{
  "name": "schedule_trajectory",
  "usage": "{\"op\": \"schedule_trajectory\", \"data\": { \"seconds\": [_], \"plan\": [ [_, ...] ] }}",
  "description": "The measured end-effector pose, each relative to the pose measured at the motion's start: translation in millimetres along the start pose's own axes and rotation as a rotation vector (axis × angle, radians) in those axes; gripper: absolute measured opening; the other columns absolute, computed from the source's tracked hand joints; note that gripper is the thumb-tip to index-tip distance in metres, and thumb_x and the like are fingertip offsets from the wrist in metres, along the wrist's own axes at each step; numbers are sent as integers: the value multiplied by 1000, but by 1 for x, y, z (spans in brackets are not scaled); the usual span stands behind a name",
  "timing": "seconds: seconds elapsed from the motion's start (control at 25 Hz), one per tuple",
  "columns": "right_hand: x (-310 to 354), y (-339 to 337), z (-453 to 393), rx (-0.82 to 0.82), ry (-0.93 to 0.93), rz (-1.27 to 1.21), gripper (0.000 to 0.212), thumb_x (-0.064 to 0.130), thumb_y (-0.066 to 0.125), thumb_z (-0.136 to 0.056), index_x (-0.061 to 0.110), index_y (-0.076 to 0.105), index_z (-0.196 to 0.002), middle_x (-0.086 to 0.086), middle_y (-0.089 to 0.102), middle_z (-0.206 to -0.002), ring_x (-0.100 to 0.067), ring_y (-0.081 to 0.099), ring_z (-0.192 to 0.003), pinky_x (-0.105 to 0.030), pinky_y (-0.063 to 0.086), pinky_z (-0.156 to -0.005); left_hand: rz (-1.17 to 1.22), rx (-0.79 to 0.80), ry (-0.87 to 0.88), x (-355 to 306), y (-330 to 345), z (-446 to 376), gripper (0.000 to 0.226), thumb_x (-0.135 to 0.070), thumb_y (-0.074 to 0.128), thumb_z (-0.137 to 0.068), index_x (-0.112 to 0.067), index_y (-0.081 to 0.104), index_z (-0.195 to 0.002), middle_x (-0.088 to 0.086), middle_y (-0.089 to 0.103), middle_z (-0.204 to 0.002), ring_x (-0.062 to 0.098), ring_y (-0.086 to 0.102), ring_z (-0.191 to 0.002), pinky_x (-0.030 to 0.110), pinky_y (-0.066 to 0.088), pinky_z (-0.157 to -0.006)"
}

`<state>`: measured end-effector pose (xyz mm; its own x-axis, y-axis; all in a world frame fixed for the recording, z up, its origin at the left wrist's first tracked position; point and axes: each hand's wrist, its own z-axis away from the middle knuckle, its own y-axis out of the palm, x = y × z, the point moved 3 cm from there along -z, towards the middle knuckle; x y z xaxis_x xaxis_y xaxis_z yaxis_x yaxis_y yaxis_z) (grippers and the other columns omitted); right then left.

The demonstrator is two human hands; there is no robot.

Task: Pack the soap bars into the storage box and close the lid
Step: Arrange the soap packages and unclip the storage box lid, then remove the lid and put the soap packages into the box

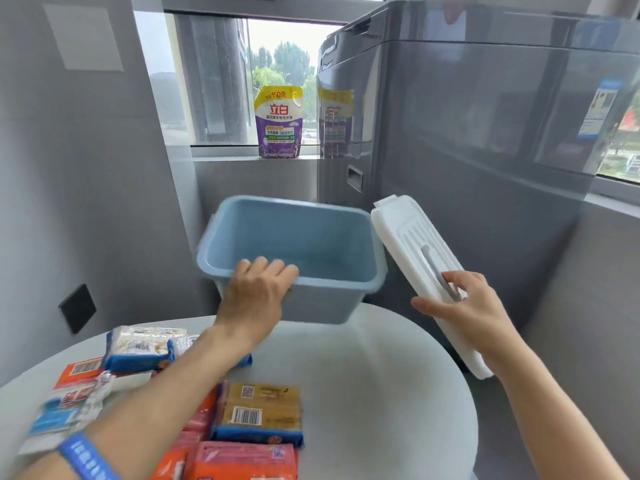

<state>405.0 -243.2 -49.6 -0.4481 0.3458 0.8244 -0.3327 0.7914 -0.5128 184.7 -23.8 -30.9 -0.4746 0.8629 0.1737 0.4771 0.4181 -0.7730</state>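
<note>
A light blue storage box (311, 237) stands open and empty at the far edge of the round table. My left hand (256, 296) grips its near rim, fingers hooked over the edge. My right hand (464, 306) holds the white lid (408, 233) by its grey handle, tilted off to the right of the box, beyond the table edge. Several wrapped soap bars lie on the near left of the table: a yellow bar (261, 410), an orange bar (242, 460), and a blue-and-white pack (142, 348).
The round white table (381, 393) has bare surface on its right half. A grey washing machine (467, 150) stands close behind on the right. A purple detergent pouch (278, 123) sits on the window sill. A grey wall closes the left.
</note>
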Motion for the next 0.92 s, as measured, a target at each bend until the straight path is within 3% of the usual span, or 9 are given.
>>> {"op": "schedule_trajectory", "data": {
  "seconds": [0.12,0.28,0.44,0.56,0.64,0.72,0.8,0.84,0.92],
  "plan": [
    [-9,22,1,100,-14,126,69,48,87,-54,25,57,-111,12,44,-117,-4,53,-92,-25,45,-68,-129,-86,-110,43,-28,-23,23,7,72,-65,-9,59,-75,10,61,-69,34,55,-66,39,31,-61],
    [-17,73,10,310,-81,367,83,47,88,-51,16,56,-121,4,45,-118,-18,49,-106,-34,44,-86,-60,-135,-237,71,-38,-23,20,-5,75,-74,-7,63,-89,13,67,-79,38,59,-74,41,33,-66],
    [-28,129,31,503,-202,649,83,59,80,-52,20,53,-120,3,45,-121,-21,47,-111,-37,41,-94,37,-137,-189,53,-28,-14,20,-9,77,-76,-9,63,-90,9,66,-79,35,59,-74,38,27,-66],
    [-38,129,29,531,-140,605,82,54,79,-67,16,49,-133,0,45,-135,-24,46,-122,-37,38,-100,99,-110,-123,32,-16,-7,21,-9,79,-73,-11,62,-85,6,64,-74,34,57,-69,35,23,-65],
    [-43,100,15,397,-22,469,58,37,71,-82,12,53,-131,-6,50,-137,-28,48,-122,-35,40,-96,143,-92,-88,20,-9,-4,23,-9,81,-72,-11,61,-84,4,62,-71,33,56,-67,34,23,-65],
    [-47,52,4,30,94,367,17,23,50,-89,12,62,-95,-14,64,-111,-36,56,-98,-41,44,-80,180,-84,-55,2,-4,-4,24,-10,81,-71,-12,60,-82,2,61,-70,31,54,-66,34,22,-64],
    [-50,12,2,-266,261,0,25,24,40,-86,8,55,-76,-20,65,-86,-42,53,-75,-48,48,-69,230,-66,-17,-21,1,-7,24,-11,80,-72,-13,58,-82,0,58,-68,28,50,-65,33,22,-64],
    [-47,3,2,-309,343,-275,31,31,42,-89,7,59,-85,-22,67,-91,-45,58,-77,-53,52,-72,259,-59,6,-33,3,-10,24,-12,79,-73,-14,58,-83,-1,55,-68,26,47,-65,33,22,-65],
    [-40,-7,1,-274,425,-646,38,48,44,-92,18,60,-109,-7,69,-105,-33,68,-88,-48,57,-77,312,-28,54,-55,9,-15,21,-16,77,-77,-15,58,-87,-6,47,-69,21,39,-67,33,21,-65]
  ]
}}
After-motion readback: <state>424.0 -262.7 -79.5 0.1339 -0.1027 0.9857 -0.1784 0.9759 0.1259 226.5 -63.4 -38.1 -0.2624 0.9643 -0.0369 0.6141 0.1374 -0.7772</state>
